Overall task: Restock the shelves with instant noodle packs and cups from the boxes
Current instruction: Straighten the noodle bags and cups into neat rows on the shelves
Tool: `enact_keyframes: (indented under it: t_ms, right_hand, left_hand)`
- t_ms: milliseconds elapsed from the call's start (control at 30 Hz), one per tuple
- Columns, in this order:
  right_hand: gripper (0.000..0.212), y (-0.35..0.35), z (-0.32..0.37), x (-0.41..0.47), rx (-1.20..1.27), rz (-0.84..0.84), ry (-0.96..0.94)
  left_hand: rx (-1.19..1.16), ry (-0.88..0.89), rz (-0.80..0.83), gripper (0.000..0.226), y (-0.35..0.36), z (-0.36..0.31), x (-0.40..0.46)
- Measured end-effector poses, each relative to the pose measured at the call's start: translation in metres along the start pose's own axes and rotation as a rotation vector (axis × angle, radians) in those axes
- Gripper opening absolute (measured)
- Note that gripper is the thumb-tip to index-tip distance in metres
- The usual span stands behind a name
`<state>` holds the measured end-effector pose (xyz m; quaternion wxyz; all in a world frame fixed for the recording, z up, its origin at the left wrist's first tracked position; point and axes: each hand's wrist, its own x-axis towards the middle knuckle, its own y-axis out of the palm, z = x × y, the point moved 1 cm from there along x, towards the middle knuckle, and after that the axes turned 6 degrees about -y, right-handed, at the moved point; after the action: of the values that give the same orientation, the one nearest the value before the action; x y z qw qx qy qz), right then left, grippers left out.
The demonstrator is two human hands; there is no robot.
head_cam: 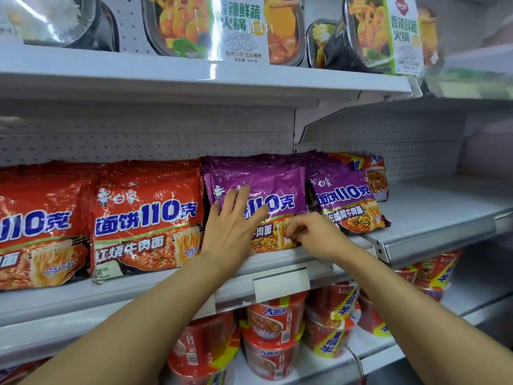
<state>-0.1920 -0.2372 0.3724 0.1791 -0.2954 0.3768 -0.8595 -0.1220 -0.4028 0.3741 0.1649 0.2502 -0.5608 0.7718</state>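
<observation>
Noodle packs fill most of the middle shelf: red packs stand in rows on the left, and a purple pack fronts its own row near the centre, with a second purple row just to its right. The left hand lies flat against the front purple pack, fingers spread and straight, pressing its face. The right hand is at the lower right corner of the same pack with fingers curled; it looks to be pinching the bottom edge, though the exact contact is partly hidden. I judge this pack is being squared up in its row, so this stretch of the shelf is close to done. To the right of the purple rows, past a few red packs at the back, the neighbouring shelf is bare and probably still needs stock. Below, noodle cups stand stacked on the lower shelf, and large bowls sit on the top shelf. No boxes are in view, so how much stock remains to be put out cannot be told.
</observation>
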Motion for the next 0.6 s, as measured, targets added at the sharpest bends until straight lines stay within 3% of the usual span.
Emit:
enact_keyframes:
  t_ms: [233, 333, 600]
  right_hand:
    - [0.021, -0.034, 0.002, -0.013, 0.038, -0.014, 0.020]
    - [0.028, -0.060, -0.012, -0.019, -0.004, -0.072, 0.060]
    - [0.037, -0.130, -0.077, -0.009, -0.063, -0.241, 0.140]
  left_hand:
    - [-0.022, -0.027, 0.041, 0.086, -0.017, -0.009, -0.003]
    - [-0.078, -0.022, 0.001, 0.083, -0.028, -0.019, 0.001]
    - [-0.239, 0.184, -0.128, 0.073, -0.041, -0.100, 0.043]
